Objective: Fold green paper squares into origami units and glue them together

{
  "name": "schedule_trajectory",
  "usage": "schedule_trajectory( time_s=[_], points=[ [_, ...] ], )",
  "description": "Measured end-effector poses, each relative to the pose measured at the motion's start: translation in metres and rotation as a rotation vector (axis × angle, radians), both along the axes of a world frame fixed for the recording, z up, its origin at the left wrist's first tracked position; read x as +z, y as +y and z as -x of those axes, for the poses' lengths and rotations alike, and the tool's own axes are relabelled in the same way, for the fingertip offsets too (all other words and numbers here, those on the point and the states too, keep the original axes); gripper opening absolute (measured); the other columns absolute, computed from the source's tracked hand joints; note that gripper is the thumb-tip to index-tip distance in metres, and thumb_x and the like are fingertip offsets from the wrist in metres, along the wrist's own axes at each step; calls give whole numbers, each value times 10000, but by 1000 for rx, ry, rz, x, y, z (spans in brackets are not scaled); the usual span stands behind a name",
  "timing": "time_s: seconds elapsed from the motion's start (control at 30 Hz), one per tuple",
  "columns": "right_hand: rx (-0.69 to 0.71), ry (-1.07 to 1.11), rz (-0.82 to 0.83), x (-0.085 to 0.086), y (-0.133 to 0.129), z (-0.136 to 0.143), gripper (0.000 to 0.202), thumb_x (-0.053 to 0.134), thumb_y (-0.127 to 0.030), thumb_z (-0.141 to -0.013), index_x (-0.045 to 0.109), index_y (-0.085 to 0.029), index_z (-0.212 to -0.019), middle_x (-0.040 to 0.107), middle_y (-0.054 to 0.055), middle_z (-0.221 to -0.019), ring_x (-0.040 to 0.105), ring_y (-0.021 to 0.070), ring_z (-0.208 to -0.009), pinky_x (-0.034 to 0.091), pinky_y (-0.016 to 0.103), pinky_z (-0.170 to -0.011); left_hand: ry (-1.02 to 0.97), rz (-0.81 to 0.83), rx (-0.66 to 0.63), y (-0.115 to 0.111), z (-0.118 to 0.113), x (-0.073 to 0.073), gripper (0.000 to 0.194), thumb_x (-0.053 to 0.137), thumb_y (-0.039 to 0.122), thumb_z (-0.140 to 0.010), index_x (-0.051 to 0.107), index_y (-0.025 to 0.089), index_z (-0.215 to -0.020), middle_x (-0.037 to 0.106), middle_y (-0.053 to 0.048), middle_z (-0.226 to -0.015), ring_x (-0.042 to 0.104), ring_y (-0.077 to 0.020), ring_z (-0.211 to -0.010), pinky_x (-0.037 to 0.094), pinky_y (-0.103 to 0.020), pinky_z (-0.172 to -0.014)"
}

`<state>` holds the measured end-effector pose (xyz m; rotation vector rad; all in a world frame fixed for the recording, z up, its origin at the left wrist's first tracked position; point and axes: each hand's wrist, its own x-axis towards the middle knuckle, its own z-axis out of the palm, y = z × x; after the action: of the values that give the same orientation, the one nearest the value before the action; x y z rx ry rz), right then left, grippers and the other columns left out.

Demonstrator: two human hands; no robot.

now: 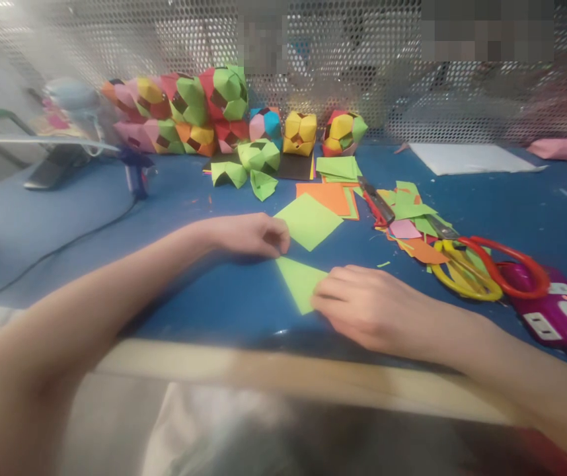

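Note:
A light-green paper square (310, 221) lies on the blue tabletop, turned cornerwise. My left hand (258, 235) is at its left corner, fingers curled in; whether they pinch anything is hidden. Closer to me is a second light-green paper (299, 281), which looks triangular, with its upper left tip just below my left fingertips. My right hand (363, 301) has its fingers closed on the right side of this piece and covers part of it. Behind the square lie orange paper sheets (320, 197) and a small stack of green paper (337, 168).
Colourful folded-paper balls (228, 92) stand stacked against the perforated metal screen (387, 99). To the right are paper scraps (410, 211), a red-handled cutter (377, 201), scissors (491, 268) and a purple power strip (561, 307). A blue glue gun (136, 173) with a cord stands left.

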<state>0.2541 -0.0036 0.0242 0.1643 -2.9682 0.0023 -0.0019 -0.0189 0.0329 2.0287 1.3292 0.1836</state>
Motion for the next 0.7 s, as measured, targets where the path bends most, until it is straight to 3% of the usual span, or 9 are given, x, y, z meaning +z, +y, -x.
schedule_trajectory(
  time_s=[0.13,0.3,0.53,0.7],
  points=[
    [0,-1,-16,0,0,0,222,415,-125,-878,566,-150,-717,543,40,-715,404,148,-658,273,296,-593,-15,-8,9,-2,-3,1,166,550,275,-756,653,175,-839,593,-2,-902,526,-116,-806,383,-211,-740],
    [5,-7,-24,0,0,0,221,416,-131,-879,572,-149,-723,550,42,-727,416,149,-663,291,296,-596,25,-113,136,-10,-18,-4,256,538,395,-769,609,153,-724,544,-9,-810,505,-124,-738,379,-238,-679],
    [-57,28,53,-1,3,1,262,402,-167,-899,618,-156,-752,596,47,-761,479,148,-675,349,281,-591,65,-129,133,-12,-20,-5,125,540,226,-734,587,168,-835,572,-3,-822,502,-121,-727,380,-230,-647],
    [-180,94,154,-5,3,2,236,398,-179,-894,633,-152,-910,641,84,-983,578,165,-804,435,279,-665,215,-393,39,-24,-36,-4,190,418,103,-773,603,143,-773,542,-47,-818,500,-130,-732,377,-238,-647]
  ],
)
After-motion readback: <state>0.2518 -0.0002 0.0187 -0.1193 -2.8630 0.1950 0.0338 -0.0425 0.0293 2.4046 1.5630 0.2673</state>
